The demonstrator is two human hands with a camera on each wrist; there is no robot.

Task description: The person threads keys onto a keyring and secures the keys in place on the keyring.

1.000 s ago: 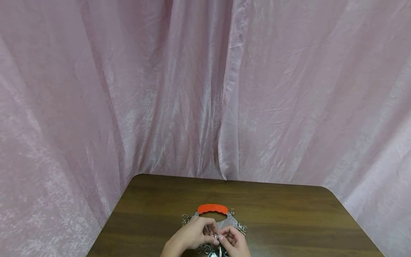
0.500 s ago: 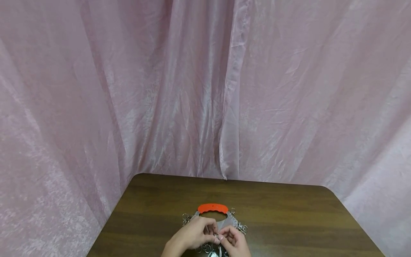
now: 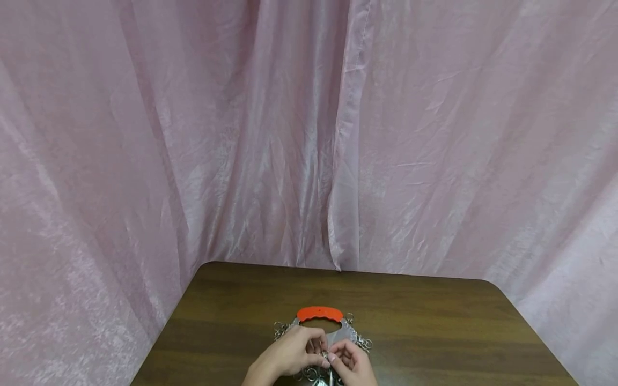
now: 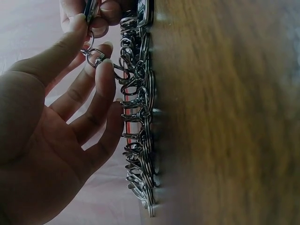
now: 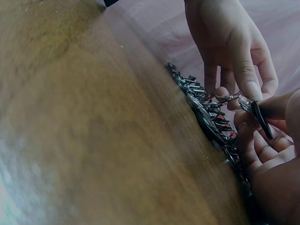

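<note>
A silver metal plate (image 3: 339,335) with an orange grip (image 3: 319,313) lies on the table, and many small metal rings hang along its edges. My left hand (image 3: 292,351) pinches a small linked metal ring (image 4: 96,57) at the plate's near side, the other fingers loosely bent. Close against it, my right hand (image 3: 353,364) pinches a slim, dark, shiny flat piece (image 5: 260,119) that joins onto that ring. Its exact kind is unclear. Both hands cover the plate's middle in the head view.
The brown wooden table (image 3: 434,332) spreads around the plate, with rounded far corners. Pink curtains (image 3: 270,134) hang close behind its back edge. A row of chained rings (image 4: 140,117) lies beside my left fingers.
Both hands stay in nearly the same place with the same hold. Only tiny fingertip shifts show around the small ring.
</note>
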